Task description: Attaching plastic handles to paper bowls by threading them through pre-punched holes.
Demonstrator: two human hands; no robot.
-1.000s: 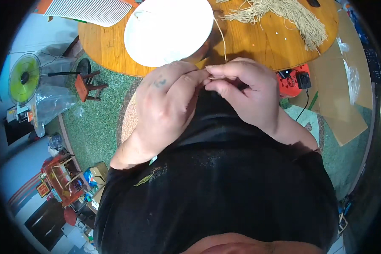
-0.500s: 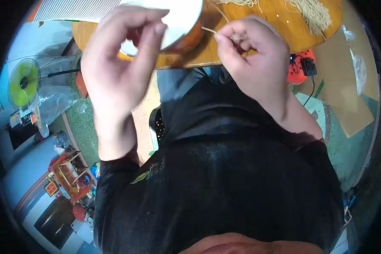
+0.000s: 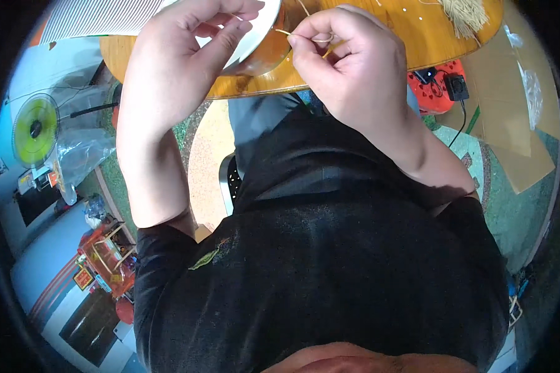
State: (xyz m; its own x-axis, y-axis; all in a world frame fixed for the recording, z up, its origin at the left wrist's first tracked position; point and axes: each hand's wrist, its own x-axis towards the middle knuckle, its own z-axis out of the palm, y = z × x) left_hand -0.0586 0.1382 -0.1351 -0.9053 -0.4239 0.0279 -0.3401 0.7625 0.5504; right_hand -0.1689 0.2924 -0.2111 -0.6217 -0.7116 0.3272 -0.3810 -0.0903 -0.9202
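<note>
My right hand holds a thin beige string pinched between thumb and forefinger; its short end points toward my left hand. My left hand is raised at the left with thumb and fingertips curled together. Whatever they hold, if anything, is too small to make out. Below and beside the left fingertips is a round white dish with a shiny side, partly hidden by that hand. All this is above a varnished wooden table.
A bundle of beige strings lies at the table's far right. A white ridged sheet is at the far left. Small white bits dot the tabletop. Beyond the table are a red power strip, flattened cardboard and a green fan.
Both hands have shifted slightly up and to the left in view. The string stays pinched in the right hand, and the left fingertips remain curled over the dish.
</note>
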